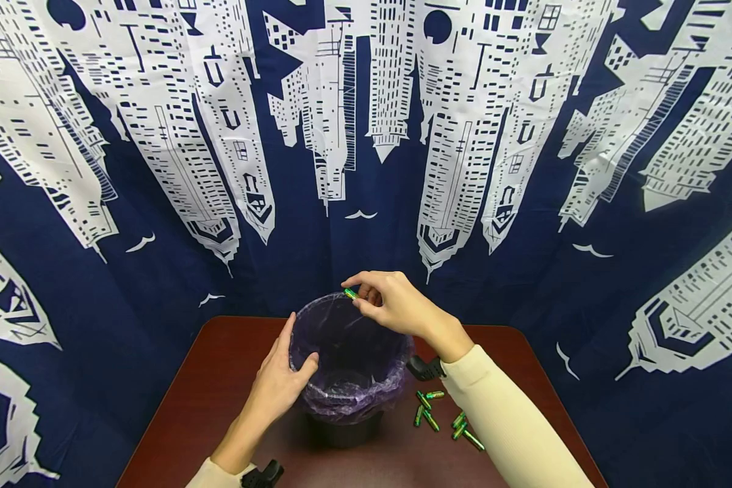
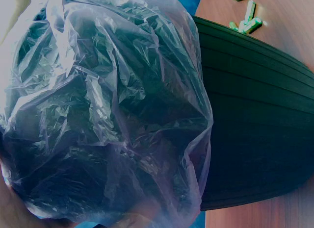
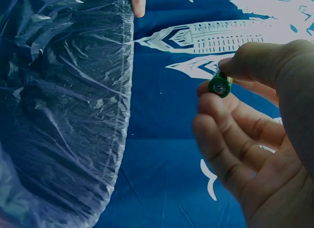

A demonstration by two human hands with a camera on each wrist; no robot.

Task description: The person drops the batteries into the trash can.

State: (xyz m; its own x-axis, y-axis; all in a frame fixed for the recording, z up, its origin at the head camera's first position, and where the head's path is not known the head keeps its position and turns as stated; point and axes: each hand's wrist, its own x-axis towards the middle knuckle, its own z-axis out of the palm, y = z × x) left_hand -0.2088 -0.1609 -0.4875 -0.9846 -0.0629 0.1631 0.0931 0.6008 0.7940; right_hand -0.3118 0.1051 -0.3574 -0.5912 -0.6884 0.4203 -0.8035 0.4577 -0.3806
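Note:
Over the far rim of a black trash can (image 1: 341,434), my right hand (image 1: 396,301) pinches a green battery (image 3: 220,86) between thumb and fingertips. The battery's flat end faces the camera in the right wrist view. My left hand (image 1: 280,376) grips the can's left rim, thumb over the inner side and fingers along the outside. A thin translucent purple trash bag (image 1: 356,400) lines the can and is folded down over its rim. Its crinkled plastic (image 2: 108,110) fills much of the left wrist view, beside the can's ribbed dark wall (image 2: 255,110).
Several more green batteries (image 1: 427,411) lie loose on the reddish-brown table (image 1: 232,352), right of the can and near my right sleeve (image 1: 506,413). Behind the table hangs a navy curtain (image 1: 354,251) printed with white upside-down buildings.

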